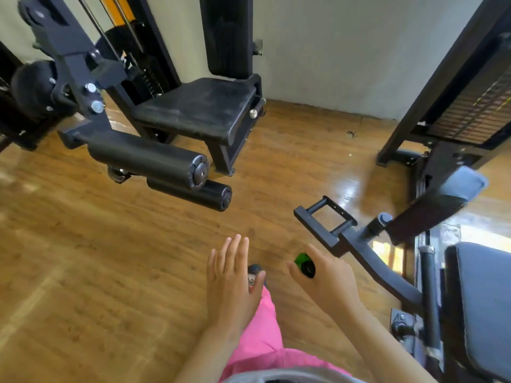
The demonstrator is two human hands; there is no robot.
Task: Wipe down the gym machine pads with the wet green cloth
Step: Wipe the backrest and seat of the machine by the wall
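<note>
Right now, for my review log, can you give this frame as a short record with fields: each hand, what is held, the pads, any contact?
left hand: open, fingers straight, holds nothing, above the floor
right hand: grips a green and black item; cannot tell if it is the cloth
seat pad: black, scuffed-looking, ahead of the hands
back pad: upright behind the seat
roller pads: two, black, in front of the seat
contact with pads: none
</note>
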